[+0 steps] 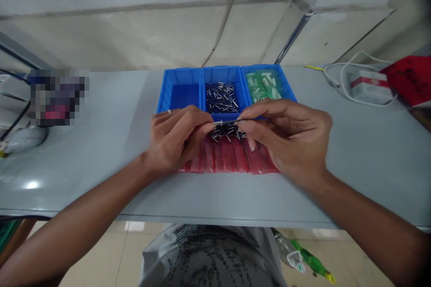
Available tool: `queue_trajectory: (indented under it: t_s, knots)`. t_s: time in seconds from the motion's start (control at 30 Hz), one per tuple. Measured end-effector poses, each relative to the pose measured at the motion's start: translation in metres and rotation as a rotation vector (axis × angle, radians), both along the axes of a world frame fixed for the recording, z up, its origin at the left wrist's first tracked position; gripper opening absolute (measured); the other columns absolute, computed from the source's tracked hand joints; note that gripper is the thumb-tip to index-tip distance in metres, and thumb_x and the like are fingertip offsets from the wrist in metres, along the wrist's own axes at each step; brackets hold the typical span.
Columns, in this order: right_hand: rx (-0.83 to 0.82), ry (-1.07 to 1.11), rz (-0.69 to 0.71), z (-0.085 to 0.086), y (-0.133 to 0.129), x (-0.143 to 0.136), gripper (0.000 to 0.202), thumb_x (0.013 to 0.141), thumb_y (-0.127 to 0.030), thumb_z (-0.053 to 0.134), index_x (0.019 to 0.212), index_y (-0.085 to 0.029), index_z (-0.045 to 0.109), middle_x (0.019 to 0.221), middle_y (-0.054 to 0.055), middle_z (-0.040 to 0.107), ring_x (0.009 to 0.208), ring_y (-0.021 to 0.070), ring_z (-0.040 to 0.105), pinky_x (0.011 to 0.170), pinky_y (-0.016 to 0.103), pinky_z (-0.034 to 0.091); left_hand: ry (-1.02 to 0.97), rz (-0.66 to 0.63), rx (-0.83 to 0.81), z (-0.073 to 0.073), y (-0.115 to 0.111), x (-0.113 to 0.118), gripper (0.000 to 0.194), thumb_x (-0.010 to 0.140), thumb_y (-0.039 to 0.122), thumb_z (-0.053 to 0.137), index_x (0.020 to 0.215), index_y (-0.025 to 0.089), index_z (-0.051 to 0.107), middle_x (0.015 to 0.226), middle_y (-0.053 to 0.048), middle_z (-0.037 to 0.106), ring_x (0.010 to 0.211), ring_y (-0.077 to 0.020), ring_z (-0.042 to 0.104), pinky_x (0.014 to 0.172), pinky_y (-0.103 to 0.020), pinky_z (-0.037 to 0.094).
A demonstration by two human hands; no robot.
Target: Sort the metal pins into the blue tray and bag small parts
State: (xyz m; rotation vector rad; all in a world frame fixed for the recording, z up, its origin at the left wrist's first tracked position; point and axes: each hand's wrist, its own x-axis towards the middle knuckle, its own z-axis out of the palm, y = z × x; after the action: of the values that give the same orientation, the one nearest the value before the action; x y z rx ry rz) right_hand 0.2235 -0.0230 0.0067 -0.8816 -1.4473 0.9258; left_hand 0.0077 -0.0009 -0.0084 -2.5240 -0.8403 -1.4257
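Note:
My left hand [180, 136] and my right hand [291, 136] meet above the front of the blue bins. Both pinch a thin rod [230, 121], held level between the fingertips. It looks pale toward the left and dark toward the right; its exact kind is too small to tell. Just below the fingers lies a pile of short shiny metal pins [224, 132], partly hidden by my hands. Similar metal pins [221, 97] fill the middle blue bin [220, 71]. Under my hands, red plastic packets [229, 157] lie in a row.
The left blue bin [183, 74] shows its floor. A green bag of white pieces [264, 85] sits in the right blue bin [286, 83]. Farther right are a white cable [343, 76], a white-and-red box [370, 87] and a red bag [409, 80]. Bottles [310, 260] lie on the floor.

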Motion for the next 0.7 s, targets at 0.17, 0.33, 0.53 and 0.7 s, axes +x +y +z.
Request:
queue_trajectory:
  t_s: [0.17,0.33,0.53,0.7]
  knots:
    - [-0.025,0.034,-0.006,-0.0006,0.0002,-0.0011,0.014,0.082,-0.019,0.082,0.089,-0.031,0.078,0.090,-0.002,0.076,0.065,0.0145,0.068,0.048,0.030,0.058,-0.021,0.011,0.031,-0.0004,-0.0004,0.0016,0.014,0.098,0.026,0.064,0.103,0.014,0.063,0.080,0.000,0.073,0.066,-0.0071,0.067,0.061,-0.020,0.050]
    - [-0.017,0.040,0.041,-0.0014,0.0003,-0.0018,0.013,0.083,-0.017,0.080,0.090,-0.027,0.078,0.090,-0.001,0.075,0.060,0.0112,0.064,0.049,0.027,0.057,0.001,0.010,0.024,-0.0002,0.0000,0.0008,0.008,0.099,0.021,0.061,0.093,0.016,0.063,0.078,0.001,0.072,0.060,-0.0062,0.062,0.058,-0.020,0.046]
    - [-0.022,0.077,0.053,-0.0042,0.0016,-0.0011,0.015,0.083,-0.013,0.079,0.091,-0.026,0.078,0.090,-0.001,0.075,0.060,0.0097,0.063,0.048,0.025,0.054,-0.015,-0.011,-0.002,0.0025,-0.0015,0.0014,0.017,0.099,0.032,0.063,0.096,0.015,0.062,0.079,0.001,0.073,0.063,-0.0066,0.065,0.062,-0.019,0.049]
    - [-0.034,0.122,0.058,-0.0074,0.0037,-0.0007,0.015,0.082,-0.014,0.081,0.092,-0.025,0.078,0.091,0.000,0.075,0.057,0.0092,0.060,0.045,0.025,0.050,-0.012,-0.005,0.033,0.0032,-0.0007,0.0029,0.014,0.092,0.024,0.073,0.097,0.015,0.062,0.078,0.004,0.072,0.060,-0.0053,0.062,0.061,-0.018,0.046]
